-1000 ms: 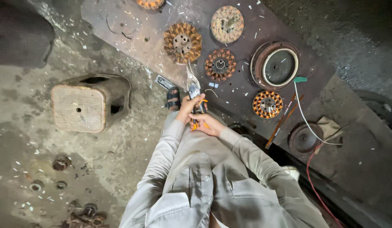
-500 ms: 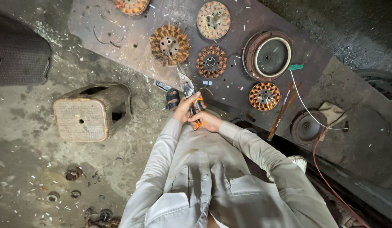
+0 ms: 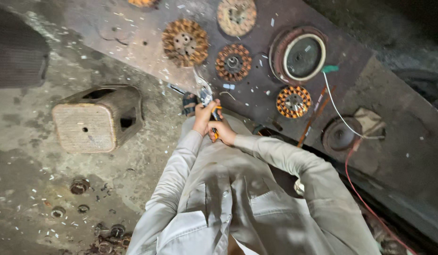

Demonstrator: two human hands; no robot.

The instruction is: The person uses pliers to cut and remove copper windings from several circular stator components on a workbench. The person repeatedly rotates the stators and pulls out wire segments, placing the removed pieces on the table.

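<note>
Snips [image 3: 205, 97] with orange grips were held in both hands, the left hand [image 3: 201, 115] closed round the upper handle, the right hand [image 3: 221, 133] closed lower down; the blades were pointed at a stator [image 3: 185, 42] on the board [image 3: 134, 47].

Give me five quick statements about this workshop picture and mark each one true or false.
1. Both hands grip one pair of pliers with orange handles. True.
2. The left hand and right hand are far apart. False: they are close together on the tool.
3. Several round copper-wound stators, such as one, lie on the metal sheet. True.
4. A blocky hollow casing lies on the floor to the person's right. False: it lies to the left.
5. A blue wire trails off at the right. False: the wire there is red.
</note>
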